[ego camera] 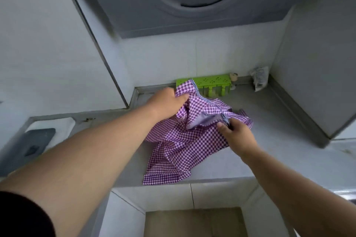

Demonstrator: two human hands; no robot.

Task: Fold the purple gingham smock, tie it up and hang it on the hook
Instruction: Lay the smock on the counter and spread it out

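The smock (185,140) was purple-and-white gingham, its edges trimmed in dark blue-and-white stripes, with a plain pale lilac inner side. The rack (204,82) behind it was bright green with dotted perforations. The table (279,140) was grey, the wall tiles (173,59) white, the range hood (192,2) grey, and the sleeve (23,215) black.

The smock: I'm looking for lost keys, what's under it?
Only the grey counter shows around the smock; both hands grip it, and whatever lies beneath is covered.
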